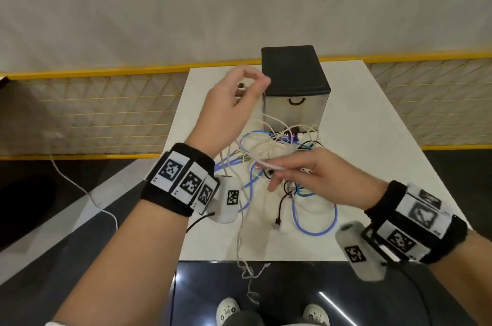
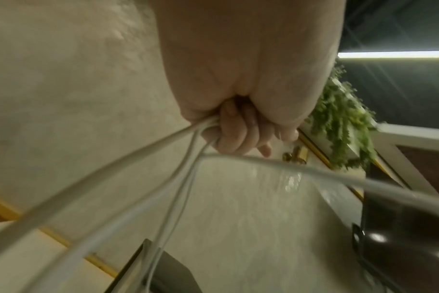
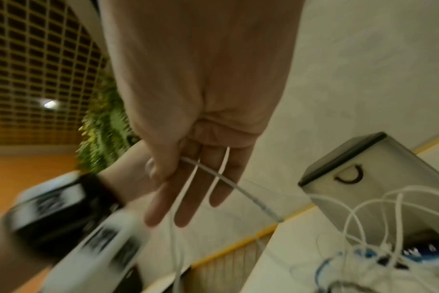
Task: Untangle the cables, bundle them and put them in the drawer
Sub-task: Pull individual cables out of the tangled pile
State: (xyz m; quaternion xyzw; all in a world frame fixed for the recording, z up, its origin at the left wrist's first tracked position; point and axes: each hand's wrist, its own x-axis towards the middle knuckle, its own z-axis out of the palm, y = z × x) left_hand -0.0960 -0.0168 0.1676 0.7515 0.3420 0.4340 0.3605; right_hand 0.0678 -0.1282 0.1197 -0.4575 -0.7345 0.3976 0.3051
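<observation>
- Head view: the left hand [image 1: 234, 101] was raised left of the small black-topped grey plastic drawer unit [image 1: 294, 85], and thin white cable [image 1: 266, 123] was gripped in it. The tangled heap of white, blue and black cables [image 1: 279, 160] lay before the unit on the white rectangular table [image 1: 359, 139], beneath the nearer right hand [image 1: 316, 179].
- Left wrist view: fingers [image 2: 228, 134] were curled tight on white strands trailing downward.
- Right wrist view: a white strand was pinched under the thumb, across the straight fingers [image 3: 188, 190], its length running toward the unit.

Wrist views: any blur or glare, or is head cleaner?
Left wrist: white cable near the lens smeared, glare on the drawer unit. Right wrist: left wristband motion-blurred, cable tangle soft. Head: mostly sharp, edges bowed.
</observation>
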